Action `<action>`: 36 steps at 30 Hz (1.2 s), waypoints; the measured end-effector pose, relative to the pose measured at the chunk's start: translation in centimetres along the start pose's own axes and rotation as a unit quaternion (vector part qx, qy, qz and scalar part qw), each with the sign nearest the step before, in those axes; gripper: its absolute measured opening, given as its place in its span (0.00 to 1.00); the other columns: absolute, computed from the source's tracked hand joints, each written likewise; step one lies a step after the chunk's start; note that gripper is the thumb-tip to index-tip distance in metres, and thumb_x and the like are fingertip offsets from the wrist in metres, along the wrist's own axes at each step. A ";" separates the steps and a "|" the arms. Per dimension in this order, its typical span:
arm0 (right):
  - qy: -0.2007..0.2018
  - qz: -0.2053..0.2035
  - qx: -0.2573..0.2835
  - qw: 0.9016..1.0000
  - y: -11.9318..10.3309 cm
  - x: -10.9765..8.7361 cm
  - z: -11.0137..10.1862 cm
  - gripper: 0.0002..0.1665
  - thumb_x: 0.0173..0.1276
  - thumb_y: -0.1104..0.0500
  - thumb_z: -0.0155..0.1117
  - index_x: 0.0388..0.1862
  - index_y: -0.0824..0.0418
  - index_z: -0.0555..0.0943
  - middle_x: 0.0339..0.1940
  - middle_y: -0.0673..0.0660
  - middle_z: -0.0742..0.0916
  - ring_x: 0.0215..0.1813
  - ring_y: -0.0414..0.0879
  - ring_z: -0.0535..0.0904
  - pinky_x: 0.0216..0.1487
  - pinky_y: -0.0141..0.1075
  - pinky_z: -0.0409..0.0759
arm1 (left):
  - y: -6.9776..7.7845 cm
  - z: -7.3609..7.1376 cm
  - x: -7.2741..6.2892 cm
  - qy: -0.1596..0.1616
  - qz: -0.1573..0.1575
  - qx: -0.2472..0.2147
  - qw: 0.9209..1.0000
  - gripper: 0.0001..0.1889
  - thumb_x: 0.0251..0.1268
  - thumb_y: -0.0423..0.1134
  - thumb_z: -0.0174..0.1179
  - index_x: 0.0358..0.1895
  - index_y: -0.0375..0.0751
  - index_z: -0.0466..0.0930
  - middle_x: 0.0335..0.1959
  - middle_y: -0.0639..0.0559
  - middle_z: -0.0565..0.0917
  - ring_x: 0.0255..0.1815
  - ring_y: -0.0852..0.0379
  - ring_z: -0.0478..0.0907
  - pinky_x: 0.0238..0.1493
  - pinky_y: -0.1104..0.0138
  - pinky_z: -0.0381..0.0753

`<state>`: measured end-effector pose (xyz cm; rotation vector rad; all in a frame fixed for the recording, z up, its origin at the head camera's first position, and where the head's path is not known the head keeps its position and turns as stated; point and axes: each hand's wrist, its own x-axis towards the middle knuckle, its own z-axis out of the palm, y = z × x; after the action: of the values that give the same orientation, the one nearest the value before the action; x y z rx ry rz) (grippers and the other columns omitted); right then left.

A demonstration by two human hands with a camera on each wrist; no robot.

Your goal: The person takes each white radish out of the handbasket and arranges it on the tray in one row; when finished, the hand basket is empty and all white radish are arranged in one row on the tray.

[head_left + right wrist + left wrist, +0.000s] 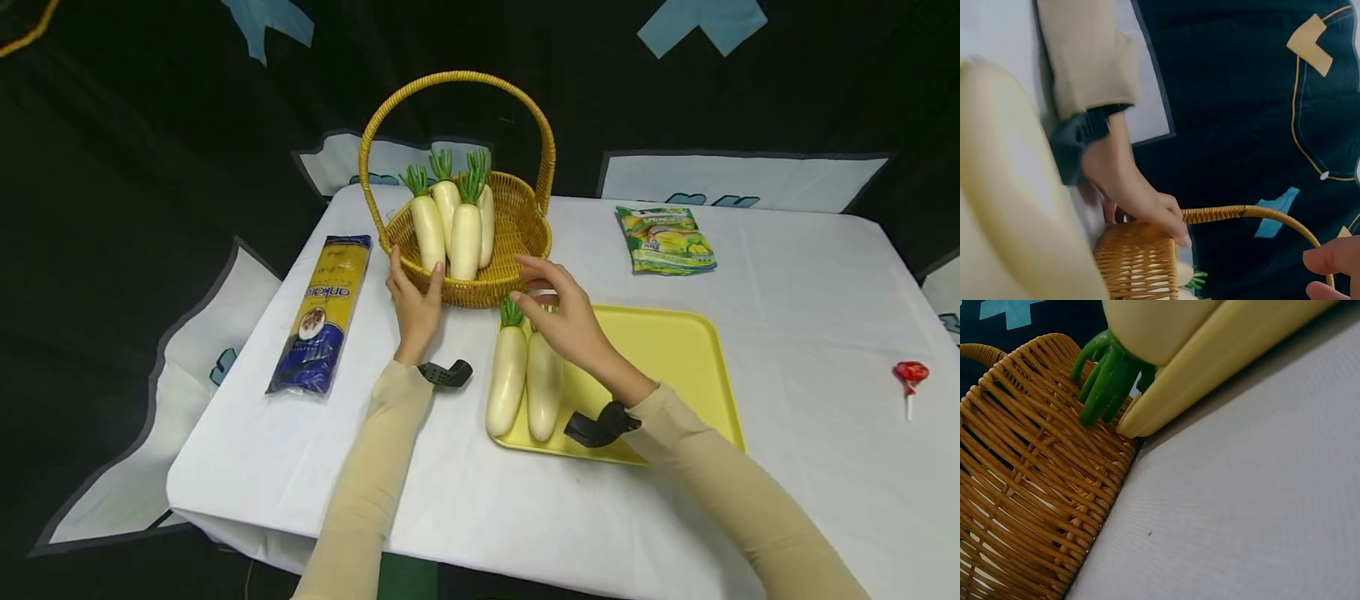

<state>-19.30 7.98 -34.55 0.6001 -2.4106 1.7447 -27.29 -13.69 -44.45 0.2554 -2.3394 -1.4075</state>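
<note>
My left hand grips the near left rim of a wicker basket, its thumb over the edge; the right wrist view also shows this left hand on the basket. Several white radishes with green tops stand leaning inside the basket. Two more lie side by side on the yellow tray: a left radish and a right radish, tops toward the basket. Over those tops hovers my right hand, fingers loosely bent and apart, holding nothing; its fingertips show in the right wrist view.
Left of the basket lies a yellow and blue packet. A green soup packet lies at the back right, and a red lollipop near the right edge. The basket's tall handle arches above it. White cloth covers the table.
</note>
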 end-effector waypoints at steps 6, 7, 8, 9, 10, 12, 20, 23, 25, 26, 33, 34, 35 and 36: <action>-0.008 -0.001 -0.034 0.999 -0.5 2.9 1.4 0.29 0.62 0.60 0.59 0.63 0.58 0.67 0.51 0.63 0.74 0.53 0.54 0.73 0.53 0.47 0.74 | -0.1 0.1 -0.1 -0.008 -0.007 0.000 1.000 0.42 0.59 0.66 0.45 0.71 0.59 0.35 0.68 0.38 0.51 0.66 0.35 0.54 0.63 0.43 0.56; -0.008 0.001 -0.045 0.999 -0.6 3.3 1.7 0.29 0.62 0.60 0.59 0.64 0.57 0.67 0.52 0.63 0.74 0.53 0.54 0.73 0.53 0.47 0.74 | -0.1 0.2 -0.2 -0.009 -0.007 0.001 1.000 0.42 0.59 0.67 0.45 0.71 0.59 0.35 0.68 0.38 0.50 0.66 0.35 0.54 0.63 0.43 0.56; -0.008 0.001 -0.054 0.998 -0.6 3.8 2.0 0.30 0.62 0.60 0.59 0.64 0.57 0.67 0.52 0.63 0.74 0.53 0.54 0.72 0.53 0.46 0.74 | -0.2 0.1 -0.2 -0.009 -0.008 0.003 1.000 0.42 0.59 0.67 0.45 0.71 0.59 0.35 0.68 0.38 0.50 0.66 0.35 0.54 0.63 0.43 0.56; -0.007 0.004 -0.064 0.998 -0.6 4.2 2.2 0.30 0.61 0.59 0.59 0.64 0.57 0.67 0.52 0.63 0.74 0.53 0.54 0.72 0.53 0.46 0.74 | -0.2 0.1 -0.2 -0.008 -0.008 0.004 1.000 0.42 0.59 0.67 0.45 0.71 0.59 0.35 0.68 0.38 0.50 0.66 0.35 0.54 0.63 0.42 0.56; -0.006 0.007 -0.073 0.997 -0.6 4.7 2.4 0.30 0.61 0.59 0.59 0.64 0.56 0.67 0.52 0.63 0.74 0.53 0.54 0.72 0.54 0.45 0.74 | -0.3 0.1 -0.3 -0.007 -0.009 0.003 1.000 0.42 0.59 0.67 0.45 0.71 0.60 0.35 0.68 0.38 0.50 0.66 0.35 0.54 0.63 0.42 0.56; -0.007 0.015 -0.090 0.996 -0.5 5.6 2.8 0.30 0.61 0.58 0.59 0.64 0.56 0.67 0.52 0.63 0.75 0.53 0.54 0.72 0.54 0.44 0.73 | -0.4 0.0 -0.3 -0.005 -0.009 0.004 1.000 0.42 0.59 0.66 0.45 0.71 0.60 0.35 0.68 0.38 0.50 0.66 0.35 0.54 0.63 0.42 0.56; -0.058 0.069 -0.135 0.987 2.0 9.5 3.3 0.30 0.64 0.52 0.57 0.66 0.51 0.65 0.57 0.63 0.71 0.55 0.54 0.68 0.52 0.46 0.71 | -0.5 0.0 -0.1 -0.006 0.001 -0.007 1.000 0.42 0.59 0.66 0.45 0.71 0.57 0.36 0.68 0.37 0.49 0.66 0.35 0.54 0.63 0.43 0.55; -0.073 0.082 -0.140 0.984 3.0 10.5 3.6 0.32 0.64 0.51 0.57 0.67 0.50 0.64 0.61 0.64 0.68 0.58 0.55 0.67 0.55 0.48 0.70 | -0.5 0.1 0.0 -0.007 0.004 -0.007 1.000 0.42 0.60 0.65 0.45 0.71 0.56 0.36 0.68 0.37 0.49 0.66 0.35 0.54 0.63 0.43 0.56; -0.082 0.085 -0.144 0.982 3.3 11.1 3.9 0.33 0.63 0.50 0.58 0.67 0.51 0.63 0.63 0.65 0.67 0.61 0.56 0.65 0.58 0.49 0.68 | -0.4 0.1 0.0 -0.007 0.005 -0.009 1.000 0.42 0.60 0.65 0.45 0.71 0.55 0.37 0.68 0.36 0.50 0.66 0.34 0.54 0.63 0.43 0.56; -0.086 0.087 -0.148 0.981 3.4 11.3 4.1 0.34 0.63 0.50 0.58 0.67 0.51 0.62 0.63 0.65 0.66 0.62 0.56 0.64 0.59 0.50 0.68 | -0.4 0.1 0.0 -0.007 0.005 -0.009 1.000 0.42 0.60 0.65 0.45 0.72 0.56 0.37 0.68 0.36 0.50 0.66 0.34 0.54 0.63 0.43 0.56; -0.095 0.114 -0.187 0.971 4.3 12.5 5.9 0.36 0.63 0.50 0.58 0.69 0.46 0.59 0.65 0.67 0.63 0.66 0.58 0.61 0.60 0.51 0.67 | -0.5 0.0 0.0 -0.001 0.011 -0.002 1.000 0.42 0.60 0.64 0.46 0.72 0.54 0.37 0.68 0.37 0.50 0.65 0.35 0.55 0.62 0.42 0.57; -0.097 0.116 -0.189 0.970 4.4 12.6 6.1 0.37 0.63 0.50 0.58 0.69 0.46 0.57 0.65 0.68 0.62 0.66 0.58 0.60 0.59 0.51 0.67 | -0.5 0.0 0.0 -0.001 0.014 -0.001 1.000 0.42 0.60 0.64 0.46 0.72 0.54 0.37 0.68 0.37 0.50 0.65 0.35 0.55 0.62 0.42 0.57; -0.098 0.116 -0.192 0.970 4.4 12.7 6.3 0.38 0.63 0.51 0.59 0.70 0.45 0.56 0.65 0.68 0.61 0.65 0.58 0.60 0.58 0.51 0.68 | -0.5 0.0 0.1 -0.002 0.014 0.000 1.000 0.42 0.60 0.64 0.46 0.72 0.55 0.37 0.68 0.37 0.50 0.65 0.35 0.55 0.62 0.42 0.58; -0.099 0.117 -0.195 0.969 4.5 12.7 6.5 0.39 0.62 0.51 0.59 0.70 0.44 0.55 0.64 0.68 0.61 0.63 0.58 0.61 0.57 0.51 0.69 | -0.5 0.0 0.1 -0.002 0.015 0.001 1.000 0.42 0.60 0.64 0.45 0.72 0.55 0.37 0.68 0.36 0.50 0.65 0.35 0.55 0.62 0.42 0.57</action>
<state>-31.67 -0.14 -36.77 0.4738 -2.9601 1.2644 -27.41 -13.98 -44.91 0.2169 -2.3377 -1.3920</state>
